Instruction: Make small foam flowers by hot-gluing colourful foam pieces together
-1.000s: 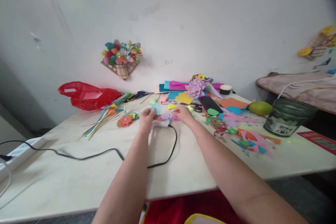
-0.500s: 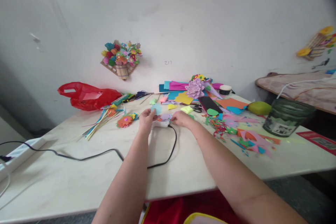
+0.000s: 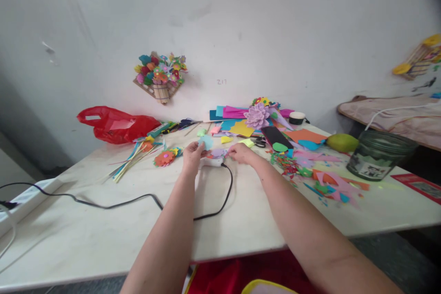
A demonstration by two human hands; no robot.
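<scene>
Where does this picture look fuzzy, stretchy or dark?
Head view: the blue circle in the left hand has soft edges, and the paper scraps blur together; head view: the green jar looks stretched and leaning; head view: the top right corner goes dark.

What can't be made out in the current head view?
In the head view:
Right hand: whether it grips anything; too small, blurred.
Blue disc: part of its edge, behind the left hand.
Power strip: near end, beyond the left edge.
Red card: right end, beyond the right edge.
</scene>
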